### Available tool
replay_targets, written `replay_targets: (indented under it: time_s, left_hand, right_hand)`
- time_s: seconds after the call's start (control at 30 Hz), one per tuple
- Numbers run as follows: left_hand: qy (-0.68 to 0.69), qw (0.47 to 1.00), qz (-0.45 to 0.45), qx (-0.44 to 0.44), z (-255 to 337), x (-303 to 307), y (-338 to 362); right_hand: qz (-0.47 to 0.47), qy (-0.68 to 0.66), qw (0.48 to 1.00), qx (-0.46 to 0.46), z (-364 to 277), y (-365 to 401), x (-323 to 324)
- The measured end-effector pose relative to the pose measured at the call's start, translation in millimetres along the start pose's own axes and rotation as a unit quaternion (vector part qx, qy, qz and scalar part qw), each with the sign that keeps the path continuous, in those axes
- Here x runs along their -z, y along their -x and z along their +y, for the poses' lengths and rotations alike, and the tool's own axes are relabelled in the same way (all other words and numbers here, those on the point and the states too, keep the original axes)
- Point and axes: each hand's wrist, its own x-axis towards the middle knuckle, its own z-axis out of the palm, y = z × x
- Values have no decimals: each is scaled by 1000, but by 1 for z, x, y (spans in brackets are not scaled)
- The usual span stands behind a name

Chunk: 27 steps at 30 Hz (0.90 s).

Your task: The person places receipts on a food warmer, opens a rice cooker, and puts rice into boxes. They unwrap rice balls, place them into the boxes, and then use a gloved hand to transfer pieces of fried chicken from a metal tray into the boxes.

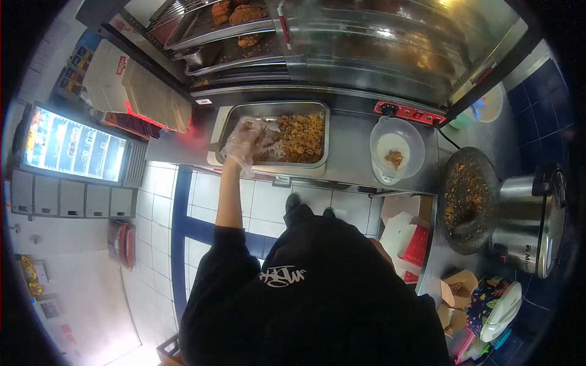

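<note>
My left hand (pixel 245 141), in a clear plastic glove, reaches into the left part of a metal tray (pixel 327 135). Brown, crumbly fried food pieces (pixel 300 139) fill the tray's right part, just beside my fingers. The loose, shiny glove blurs the fingers, so I cannot make out whether they are closed on any food. Under the tray, a pale base (pixel 305 172) shows at its front edge. To the right, a clear plastic bowl (pixel 415 143) with a small brown clump (pixel 394 160) in it sits on a white base. My right hand is hidden by my body.
A glass heated cabinet (pixel 390 55) with fried pieces on racks stands behind the tray. Stacked cardboard boxes (pixel 134 91) are at left. On the right are a dark round pan (pixel 467 207) with crumbs, a steel cooker (pixel 519 226) and paper food boxes (pixel 459 287).
</note>
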Motion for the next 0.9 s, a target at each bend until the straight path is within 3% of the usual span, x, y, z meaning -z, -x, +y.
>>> replay_targets:
  time_s: [0.03, 0.07, 0.1, 0.17, 0.2, 0.23, 0.3, 0.37, 0.43, 0.47, 0.53, 0.67, 0.7, 0.73, 0.77, 0.83, 0.9]
  left_hand:
    - [-278, 960, -7, -45, 5, 2, 1]
    - [-534, 841, -12, -85, 11, -1, 5]
    - [-534, 841, -12, -85, 14, -6, 8]
    - [-785, 612, -19, -90, 23, -39, 19]
    - [-825, 557, -66, -66, 31, -64, 22]
    - [-825, 557, -66, -66, 25, -67, 21]
    - [-781, 556, -185, -217, 6, -64, 19]
    - [-778, 551, -228, -197, -15, -57, 1]
    - [-818, 525, -227, -66, -24, -58, -11]
    - [-818, 524, -230, -68, -21, -61, -8]
    - [-771, 584, -216, -135, -9, -62, 1]
    - [-749, 605, -196, -185, 2, -43, -4]
    - [-597, 758, -194, -174, -3, -29, -10]
    - [-417, 877, -182, -154, -10, -16, -16]
    - [-417, 877, -182, -154, -9, -16, -15]
    - [-253, 954, -129, -93, -6, -16, -13]
    - [-294, 946, -93, -99, 2, -27, -5]
  right_hand:
    - [0, 0, 1000, -3, 2, 0, 0]
    - [0, 1, 1000, -2, 3, -1, 0]
    - [0, 2, 1000, -2, 3, -1, 0]
    - [-1, 1, 1000, -2, 0, -1, 0]
    - [-1, 0, 1000, -2, 3, -2, -1]
    - [-3, 3, 1000, 0, -1, -4, 0]
    - [0, 1, 1000, 0, 0, -1, 0]
    - [1, 2, 1000, -1, 1, -3, 0]
    - [2, 0, 1000, -1, 4, -4, 0]
    - [5, -1, 1000, -3, 4, -3, -1]
    - [7, -2, 1000, -3, 4, -2, -2]
    - [10, -6, 1000, -7, 4, -1, -5]
    - [10, -6, 1000, -8, 3, -2, -5]
    - [7, -7, 1000, -6, 2, -4, -5]
    - [10, -6, 1000, -8, 3, -1, -5]
    - [6, -3, 1000, -6, 3, -4, -5]
    - [7, -1, 1000, -7, 4, -2, -4]
